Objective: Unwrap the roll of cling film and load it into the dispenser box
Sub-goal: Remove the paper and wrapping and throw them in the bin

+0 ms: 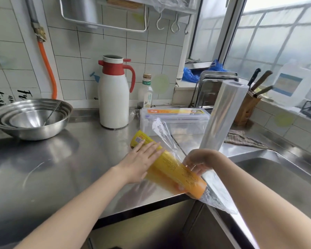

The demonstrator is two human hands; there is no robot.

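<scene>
I have my right hand [198,161] curled around the lower end of the roll of cling film [223,116], gripping it so the bare roll stands tilted, its top leaning away toward the knife block [246,110]. My left hand [142,159] lies flat with straight fingers on the yellow wrapper [171,169], pressing it against the steel table [61,168]. The wrapper lies diagonally near the table's front edge, with its clear plastic ends [162,130] sticking out at both sides, 1 of them hanging past the edge by the sink [276,177].

The dispenser box [174,121] sits behind the wrapper, a clear long box with an orange label strip on top, just beside the roll's middle as I see it. I cannot tell whether its lid is open.

To the left of the box stands a white thermos jug [113,97] with a red collar and handle, and a small bottle [146,92] behind it. A stack of steel bowls [31,119] rests at the far left. A striped cloth [241,139] lies on the table right of the roll.
</scene>
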